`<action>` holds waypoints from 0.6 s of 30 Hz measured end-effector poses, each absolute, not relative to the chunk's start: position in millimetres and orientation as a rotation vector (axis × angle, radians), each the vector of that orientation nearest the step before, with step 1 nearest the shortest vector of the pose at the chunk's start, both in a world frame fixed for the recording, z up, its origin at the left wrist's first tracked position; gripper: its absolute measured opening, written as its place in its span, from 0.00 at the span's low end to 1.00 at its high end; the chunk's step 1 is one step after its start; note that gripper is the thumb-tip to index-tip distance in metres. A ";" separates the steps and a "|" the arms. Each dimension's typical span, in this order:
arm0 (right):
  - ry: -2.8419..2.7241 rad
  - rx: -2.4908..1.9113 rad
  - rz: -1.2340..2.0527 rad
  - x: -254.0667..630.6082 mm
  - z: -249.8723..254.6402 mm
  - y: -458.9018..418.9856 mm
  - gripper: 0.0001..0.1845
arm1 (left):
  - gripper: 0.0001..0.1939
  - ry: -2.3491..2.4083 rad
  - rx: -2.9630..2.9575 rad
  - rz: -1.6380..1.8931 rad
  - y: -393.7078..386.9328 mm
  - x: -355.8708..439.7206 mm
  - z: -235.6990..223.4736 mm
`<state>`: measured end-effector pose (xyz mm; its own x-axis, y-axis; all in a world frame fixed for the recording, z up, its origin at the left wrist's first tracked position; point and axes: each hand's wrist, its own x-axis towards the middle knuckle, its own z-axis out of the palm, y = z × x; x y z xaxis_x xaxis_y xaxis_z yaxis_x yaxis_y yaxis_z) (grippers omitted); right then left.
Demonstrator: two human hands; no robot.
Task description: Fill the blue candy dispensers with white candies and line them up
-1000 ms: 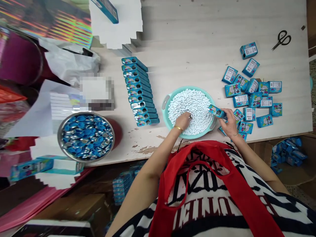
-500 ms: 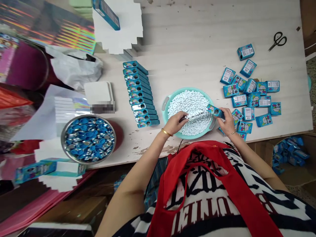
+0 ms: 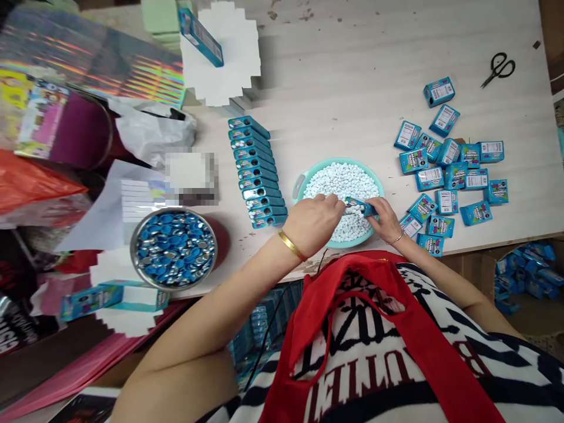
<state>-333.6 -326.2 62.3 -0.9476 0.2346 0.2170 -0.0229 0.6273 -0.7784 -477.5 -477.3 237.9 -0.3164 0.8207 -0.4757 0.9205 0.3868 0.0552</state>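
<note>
A turquoise plastic basin full of small white candies sits before me. My left hand is closed above the basin, knuckles up, around what looks like a scoop, mostly hidden by the fingers and the candies. At the basin's right side my right hand grips a small blue candy box, tilted over the candies. The box's open-holed end points toward my left fingers, which are close to it. Left of the basin stands a row of similar blue boxes with round holes on top, white candies showing at some.
Several blue boxes lie scattered at right; black scissors lie beyond them. A metal pot of blue-and-silver caps stands at left. White card sheets are stacked at the back, a blue box on top. A carton holds more boxes below right.
My left hand has moved right and turned knuckles-up, up to the box. My right hand has brought the box left over the basin. The view has shifted slightly.
</note>
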 end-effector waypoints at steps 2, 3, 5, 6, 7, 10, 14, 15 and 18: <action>-2.532 -0.182 1.285 -332.4 60.3 -328.1 0.19 | 0.16 2.222 1.525 -0.343 -478.8 -473.5 249.5; -2.514 -0.185 1.314 -331.4 59.6 -328.7 0.18 | 0.15 2.233 1.534 -0.328 -482.5 -473.8 252.8; -2.475 -0.190 1.380 -328.4 59.8 -330.0 0.18 | 0.12 2.272 1.549 -0.219 -493.6 -478.5 252.5; -2.458 -0.196 1.413 -326.6 60.6 -331.1 0.18 | 0.10 2.290 1.557 -0.119 -499.7 -482.1 247.8; -2.447 -0.204 1.440 -324.9 61.9 -332.7 0.18 | 0.12 2.298 1.569 0.008 -505.1 -485.6 239.7; -2.447 -0.213 1.491 -321.4 65.8 -341.4 0.19 | 0.28 2.229 1.615 0.408 -512.4 -489.4 198.1; -2.465 -0.149 1.612 -317.0 64.6 -343.0 0.22 | 0.20 2.092 1.592 0.552 -510.1 -473.0 140.9; -2.470 -0.188 1.626 -313.1 64.2 -336.3 0.24 | 0.17 2.093 1.566 0.544 -512.1 -467.7 134.1; -2.479 -0.653 1.420 -290.6 64.6 -292.6 0.30 | 0.14 2.190 1.468 0.554 -533.4 -455.9 135.6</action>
<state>-290.6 -292.6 64.6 -0.8797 0.4741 -0.0364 0.2712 0.4375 -0.8574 -455.9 -533.4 135.6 -0.3369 0.9313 -0.1388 0.7530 0.3550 0.5540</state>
